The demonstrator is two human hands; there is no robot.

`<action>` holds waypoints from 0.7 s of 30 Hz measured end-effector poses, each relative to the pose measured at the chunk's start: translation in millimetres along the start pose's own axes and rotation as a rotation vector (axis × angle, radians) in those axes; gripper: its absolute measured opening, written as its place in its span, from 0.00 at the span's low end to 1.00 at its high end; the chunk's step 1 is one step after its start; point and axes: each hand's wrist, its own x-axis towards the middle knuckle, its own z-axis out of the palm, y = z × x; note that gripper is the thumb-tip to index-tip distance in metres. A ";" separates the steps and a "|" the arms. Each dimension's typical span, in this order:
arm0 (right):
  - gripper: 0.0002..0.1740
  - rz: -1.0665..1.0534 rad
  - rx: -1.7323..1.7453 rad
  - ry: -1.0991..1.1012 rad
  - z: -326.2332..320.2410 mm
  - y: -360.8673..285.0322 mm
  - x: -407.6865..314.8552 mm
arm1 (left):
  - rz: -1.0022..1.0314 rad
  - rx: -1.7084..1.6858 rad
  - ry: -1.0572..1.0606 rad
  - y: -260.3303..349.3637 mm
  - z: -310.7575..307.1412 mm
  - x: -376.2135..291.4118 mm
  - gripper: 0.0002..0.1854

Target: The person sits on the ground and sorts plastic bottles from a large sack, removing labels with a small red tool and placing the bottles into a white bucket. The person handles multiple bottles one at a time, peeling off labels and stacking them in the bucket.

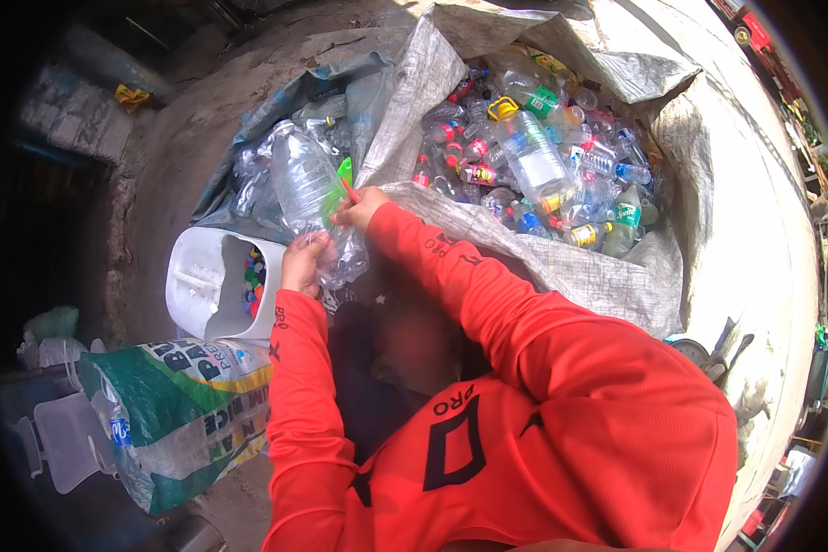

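My left hand [305, 263] grips the lower end of a large clear plastic bottle [302, 172], which is tilted with its neck pointing away from me. Against the bottle's right side, my right hand [363, 209] pinches a thin red object [348, 189], whose exact kind I cannot tell. A bright green plastic label [345, 169] stands out from the bottle beside those fingers, partly loose. Behind the bottle, a grey-blue sack [248, 148] lies open with clear bottles [247, 186] in it.
To the right, a large woven sack [497, 238] is full of mixed plastic bottles [531, 152]. At left, a white plastic container [192, 276] on its side holds colourful caps [254, 276]. A green rice sack [145, 386] with bottles inside lies below it, near a translucent plastic container [69, 441].
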 end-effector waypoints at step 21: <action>0.23 0.417 -1.124 0.272 -296.6 206.5 69.6 | 0.316 0.890 0.380 46.5 -1.8 5.9 0.42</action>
